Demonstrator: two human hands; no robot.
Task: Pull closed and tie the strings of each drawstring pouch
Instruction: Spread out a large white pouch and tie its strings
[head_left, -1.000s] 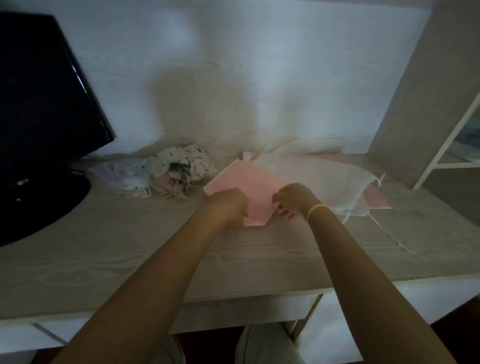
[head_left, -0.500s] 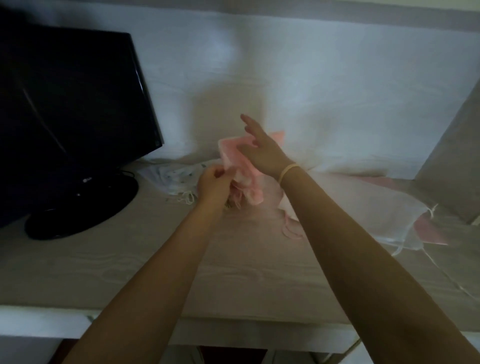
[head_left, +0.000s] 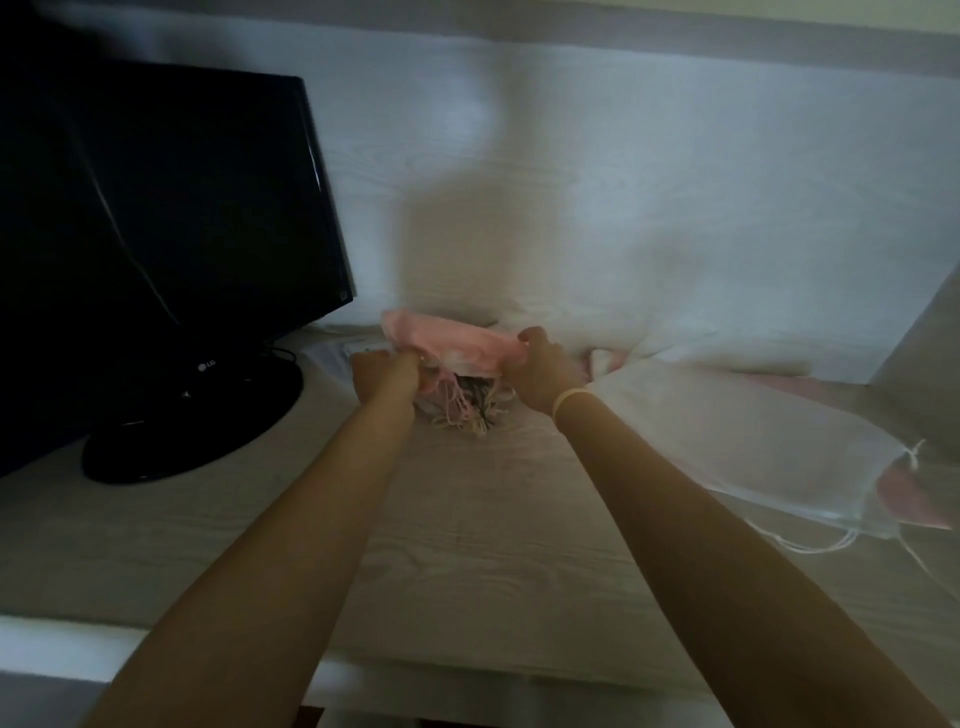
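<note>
A monitor (head_left: 156, 249) stands at the left of the desk (head_left: 467, 545), against the back wall. To its right, near the wall, the left hand (head_left: 387, 376) and right hand (head_left: 537, 369) hold a pouch (head_left: 452, 345) between them, above a heap of tied pouches (head_left: 467, 410). Further right, a sheer pouch (head_left: 753, 447) lies flat on the desk, over another pouch (head_left: 540, 499)

pink cloth pouch (head_left: 457, 345), seemingly matt wood desk (head_left: 467, 545)

A crumpled pink pouch (head_left: 452, 345) stretched above tied pouches (head_left: 462, 405); white mesh pouch (head_left: 727, 441) lies flat rightward.
</note>
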